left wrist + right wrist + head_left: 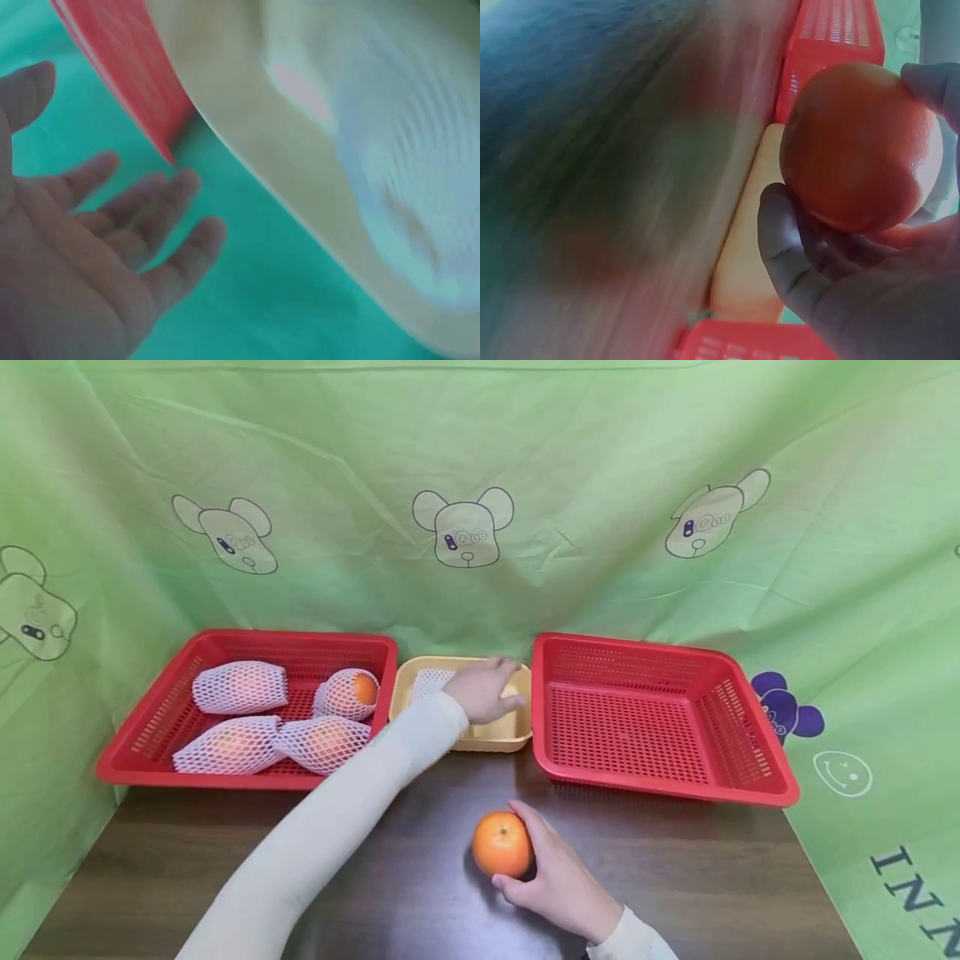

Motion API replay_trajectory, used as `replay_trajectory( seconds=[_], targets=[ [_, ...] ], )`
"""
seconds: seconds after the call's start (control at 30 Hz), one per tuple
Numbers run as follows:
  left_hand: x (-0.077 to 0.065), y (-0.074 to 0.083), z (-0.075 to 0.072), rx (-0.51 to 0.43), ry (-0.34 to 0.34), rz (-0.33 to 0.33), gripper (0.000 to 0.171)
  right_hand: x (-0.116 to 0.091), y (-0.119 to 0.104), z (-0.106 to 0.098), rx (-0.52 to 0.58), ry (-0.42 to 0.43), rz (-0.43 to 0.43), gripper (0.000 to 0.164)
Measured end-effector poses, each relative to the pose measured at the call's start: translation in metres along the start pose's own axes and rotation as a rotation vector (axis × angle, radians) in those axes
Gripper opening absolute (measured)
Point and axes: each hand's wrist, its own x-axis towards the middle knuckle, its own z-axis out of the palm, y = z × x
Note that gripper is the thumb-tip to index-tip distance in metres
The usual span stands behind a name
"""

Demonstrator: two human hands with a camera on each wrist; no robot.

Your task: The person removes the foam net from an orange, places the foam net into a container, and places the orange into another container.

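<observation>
The surface (405, 860) is dark brown with a wood grain and a soft sheen towards its middle. Three containers stand along its far edge — one red basket (225, 780) at the far left corner, another red basket (622, 727) at the far right, a pale yellow tray (487, 746) between them.

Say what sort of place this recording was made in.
Probably a small staged filming booth: green cloth printed with cartoon heads hangs behind and at both sides of a dark, wooden-looking table, which holds two red baskets with a yellow tray between them.
</observation>
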Motion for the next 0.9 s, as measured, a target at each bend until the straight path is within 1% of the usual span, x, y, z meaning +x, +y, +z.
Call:
replay_trajectory(
  seconds=[0.1, 0.2, 0.33, 0.37, 0.43, 0.57, 0.63, 0.77, 0.9],
  targets=[
    [-0.009, 0.023, 0.017, -0.03, 0.027, -0.007, 0.083, -0.009, 0.002, -0.006, -0.034, -0.021, 0.007, 0.087],
    [-0.017, 0.043, 0.033, -0.039, 0.023, -0.037, 0.097, -0.018, 0.005, -0.011, -0.069, -0.034, 0.021, 0.083],
    [-0.021, 0.062, 0.053, -0.025, 0.01, -0.085, 0.107, -0.031, 0.01, -0.019, -0.115, -0.026, 0.04, 0.081],
    [-0.021, 0.065, 0.057, -0.017, 0.01, -0.097, 0.108, -0.033, 0.011, -0.021, -0.112, -0.038, 0.054, 0.081],
    [-0.021, 0.069, 0.063, -0.01, 0.01, -0.117, 0.109, -0.039, 0.014, -0.025, -0.111, -0.048, 0.065, 0.081],
    [-0.022, 0.072, 0.069, 0.007, 0.03, -0.137, 0.111, -0.049, 0.02, -0.032, -0.114, -0.049, 0.032, 0.08],
    [-0.024, 0.075, 0.07, 0.005, 0.036, -0.137, 0.113, -0.053, 0.021, -0.037, -0.137, -0.025, 0.004, 0.08],
    [-0.025, 0.08, 0.074, -0.006, 0.045, -0.144, 0.116, -0.055, 0.02, -0.052, -0.164, 0.0, 0.008, 0.079],
    [-0.023, 0.084, 0.079, -0.006, 0.05, -0.17, 0.116, -0.05, 0.017, -0.075, -0.206, 0.071, -0.057, 0.081]
  ],
)
